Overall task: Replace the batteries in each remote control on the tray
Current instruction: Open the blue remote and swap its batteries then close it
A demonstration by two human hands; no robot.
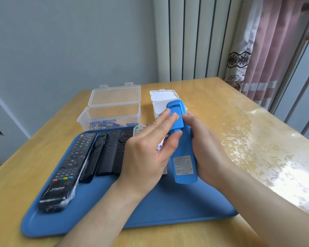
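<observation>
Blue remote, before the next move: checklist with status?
1. Right hand grip on blue remote: ok, fingers curled round its side.
2. Remote back up: ok, label faces the camera.
3. Left hand on battery cover: ok, pinched between fingers and thumb.
4. Cover fully free: cannot tell.
5. Clear box open, batteries inside: ok.
6. White box contents: cannot tell.

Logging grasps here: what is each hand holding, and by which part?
Both hold the blue remote. The right hand grips its middle from the side; the left hand pinches the battery cover near its far end.
</observation>
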